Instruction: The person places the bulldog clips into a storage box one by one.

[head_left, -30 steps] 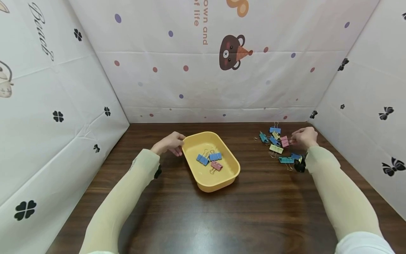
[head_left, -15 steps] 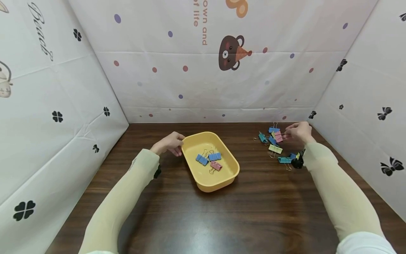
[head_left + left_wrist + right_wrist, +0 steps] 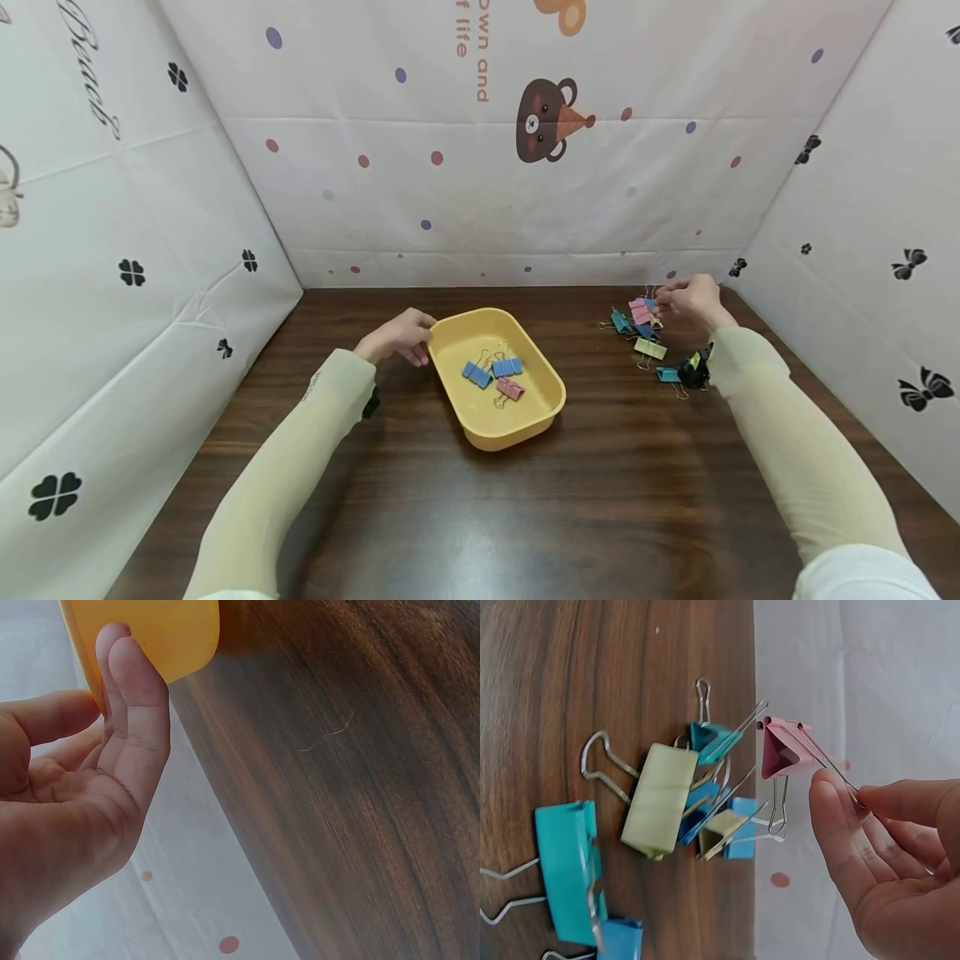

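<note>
In the head view my left hand (image 3: 399, 337) pinches the far left rim of a yellow tray (image 3: 442, 385); the left wrist view has thumb and fingers on either side of its wall. Inside the tray lie two blue binder clips (image 3: 477, 375) and a pink one (image 3: 510, 389). My right hand (image 3: 900, 855) pinches a wire handle of another pink binder clip (image 3: 786, 746), held up over the pile at the back right. Beneath it are a pale yellow clip (image 3: 660, 799), a teal clip (image 3: 714, 741) and blue clips (image 3: 741, 825), partly overlapping.
A teal clip (image 3: 668, 375) lies nearer me, partly covered by the black wrist camera (image 3: 694, 370). The dark wooden table (image 3: 480, 517) meets a patterned white back wall (image 3: 420, 200), with side walls left and right.
My right hand has moved left and away from me, carrying the pink binder clip up over the other clips. My left hand and the tray have stayed put.
</note>
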Demonstrator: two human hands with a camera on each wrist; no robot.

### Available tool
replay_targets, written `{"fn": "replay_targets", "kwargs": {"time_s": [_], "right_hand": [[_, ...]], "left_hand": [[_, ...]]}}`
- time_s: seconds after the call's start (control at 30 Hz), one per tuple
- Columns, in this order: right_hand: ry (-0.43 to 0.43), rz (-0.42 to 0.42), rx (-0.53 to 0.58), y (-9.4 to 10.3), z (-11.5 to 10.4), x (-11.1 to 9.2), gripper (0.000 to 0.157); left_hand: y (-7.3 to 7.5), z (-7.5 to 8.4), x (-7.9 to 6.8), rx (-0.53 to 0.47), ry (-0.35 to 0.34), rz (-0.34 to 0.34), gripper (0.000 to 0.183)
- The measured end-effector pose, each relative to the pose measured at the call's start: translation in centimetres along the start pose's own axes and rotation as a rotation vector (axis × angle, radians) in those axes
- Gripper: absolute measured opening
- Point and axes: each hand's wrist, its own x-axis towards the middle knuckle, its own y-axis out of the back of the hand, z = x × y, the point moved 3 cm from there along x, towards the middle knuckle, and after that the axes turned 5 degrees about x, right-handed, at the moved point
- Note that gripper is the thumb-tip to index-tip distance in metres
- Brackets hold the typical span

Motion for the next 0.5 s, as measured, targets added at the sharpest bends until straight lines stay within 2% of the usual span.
{"fn": "replay_targets", "kwargs": {"time_s": [0.23, 0.5], "right_hand": [[0.037, -0.061, -0.001, -1.6, -1.5, -0.3, 0.039], [0.112, -0.111, -0.015, -4.1, -3.8, -1.2, 0.033]], "left_hand": [[0.0, 0.1, 0.0, -0.001, 0.0, 0.003, 0.042], [0.0, 0.0, 0.1, -0.014, -0.001, 0.0, 0.041]]}}
